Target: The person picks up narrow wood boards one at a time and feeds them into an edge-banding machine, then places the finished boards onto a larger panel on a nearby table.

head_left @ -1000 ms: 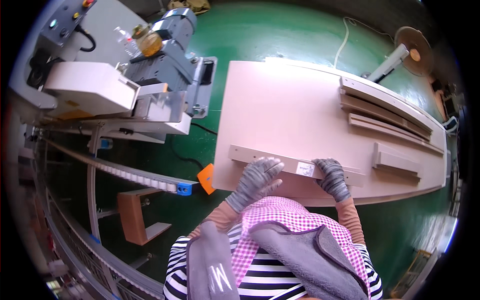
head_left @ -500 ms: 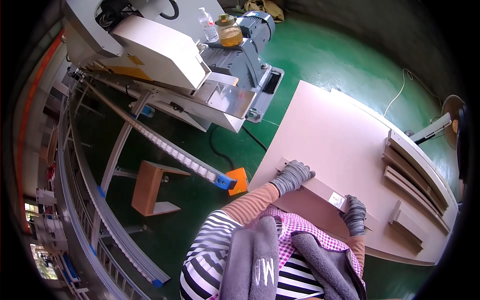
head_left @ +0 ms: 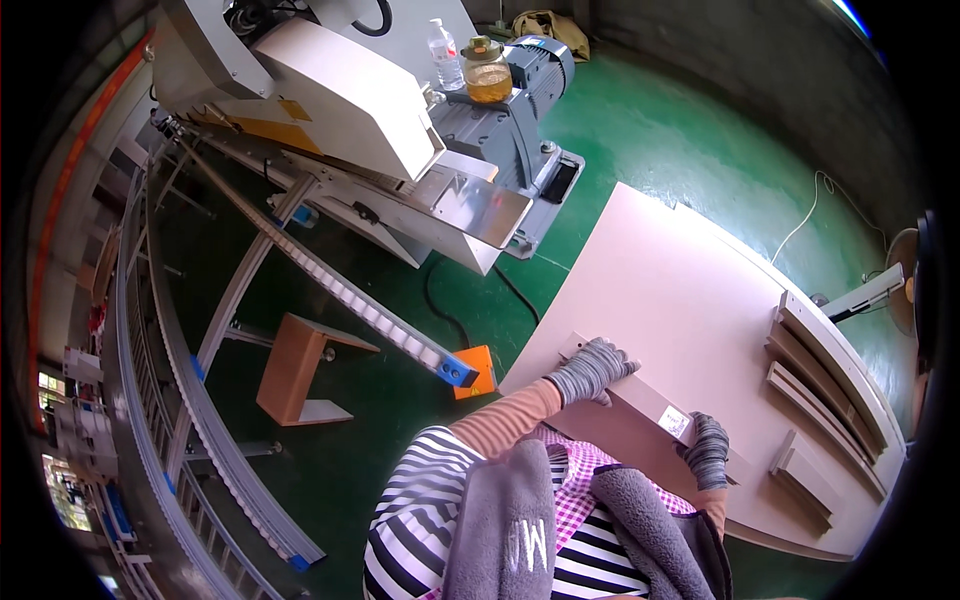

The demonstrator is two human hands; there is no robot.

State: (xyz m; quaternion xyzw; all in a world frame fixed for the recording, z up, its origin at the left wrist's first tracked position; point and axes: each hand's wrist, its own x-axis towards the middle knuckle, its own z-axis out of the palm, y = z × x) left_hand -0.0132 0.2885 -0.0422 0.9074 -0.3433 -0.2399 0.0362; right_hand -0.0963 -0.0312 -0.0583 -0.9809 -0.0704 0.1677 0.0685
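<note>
A long, narrow pale board [head_left: 645, 402] with a white label near its right end lies on a stack of large pale panels [head_left: 650, 270]. My left hand [head_left: 592, 372], in a grey striped knit glove, bends over the board toward its left end, with the thumb on the near side. At the right end, by the label, my right hand [head_left: 707, 450] in a matching glove has its fingers curled round the board. The undersides of the fingers are hidden on both hands.
Several narrow wooden strips [head_left: 825, 380] lie along the stack's right side, with a shorter strip piece [head_left: 805, 482] nearer me. A roller conveyor [head_left: 350, 295] ends left of the stack, by an orange box [head_left: 476, 371]. A large machine [head_left: 345, 95] carries a bottle [head_left: 445, 58] and a jar [head_left: 487, 75].
The view has shifted slightly, so the scene sits a little differently in the picture. Both hands stay on the board, with hardly any movement against it.
</note>
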